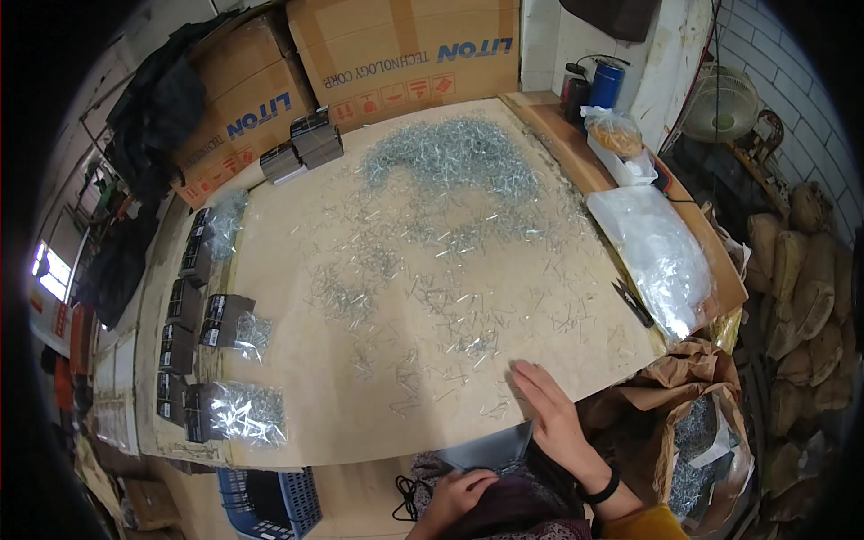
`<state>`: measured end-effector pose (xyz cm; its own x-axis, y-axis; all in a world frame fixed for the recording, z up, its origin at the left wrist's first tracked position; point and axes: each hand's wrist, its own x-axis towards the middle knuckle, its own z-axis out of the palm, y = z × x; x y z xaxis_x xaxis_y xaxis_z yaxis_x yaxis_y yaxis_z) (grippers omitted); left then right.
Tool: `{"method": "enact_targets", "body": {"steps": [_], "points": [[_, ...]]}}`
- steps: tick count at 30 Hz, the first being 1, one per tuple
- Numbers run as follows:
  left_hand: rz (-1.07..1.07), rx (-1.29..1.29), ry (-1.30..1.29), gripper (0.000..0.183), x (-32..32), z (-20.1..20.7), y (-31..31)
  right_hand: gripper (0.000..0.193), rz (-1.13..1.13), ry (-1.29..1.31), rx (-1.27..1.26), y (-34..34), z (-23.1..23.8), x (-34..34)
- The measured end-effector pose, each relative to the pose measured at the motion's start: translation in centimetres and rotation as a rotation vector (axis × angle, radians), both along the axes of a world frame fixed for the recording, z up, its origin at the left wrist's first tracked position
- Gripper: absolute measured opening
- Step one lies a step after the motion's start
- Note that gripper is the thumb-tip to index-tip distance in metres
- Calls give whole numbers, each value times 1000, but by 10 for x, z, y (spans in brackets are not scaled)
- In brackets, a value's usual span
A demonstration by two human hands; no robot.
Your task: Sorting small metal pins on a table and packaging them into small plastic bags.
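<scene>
My right hand (544, 403) lies at the near edge of the table (297, 216), fingers stretched out and held together, beside loose thin metal pins (477, 342). The pins look like small nails or wire pieces; their exact kind is too small to tell. A dense heap of the same pins (459, 153) covers the far part of the table. Below the table edge, my left hand (463, 493) is closed in front of my body with its fingers curled. Whatever it may hold is hidden. A grey-blue surface (490, 448) shows between my hands, just under the edge.
Dark small boxes (175, 346) and transparent bags of pins (247, 414) line the left side. Cardboard cartons (405, 54) stand behind. On the right are scissors (633, 303), plastic bags (652, 252) and a paper sack of pins (693, 450). A blue basket (270, 504) sits below.
</scene>
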<state>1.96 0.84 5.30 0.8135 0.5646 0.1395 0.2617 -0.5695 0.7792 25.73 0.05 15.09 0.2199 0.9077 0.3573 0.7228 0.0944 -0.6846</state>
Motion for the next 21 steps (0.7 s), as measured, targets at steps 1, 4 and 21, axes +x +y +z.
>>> {"method": "enact_targets", "body": {"steps": [1,4,21], "points": [[-9,29,14,17,-1,2,1,62,-7,-5,-3,8,2,-5],[-4,40,19,17,-2,0,0,60,194,-95,3,8,-4,-14],[89,-143,6,11,2,8,-1,51,268,-428,29,34,-9,-46]]}}
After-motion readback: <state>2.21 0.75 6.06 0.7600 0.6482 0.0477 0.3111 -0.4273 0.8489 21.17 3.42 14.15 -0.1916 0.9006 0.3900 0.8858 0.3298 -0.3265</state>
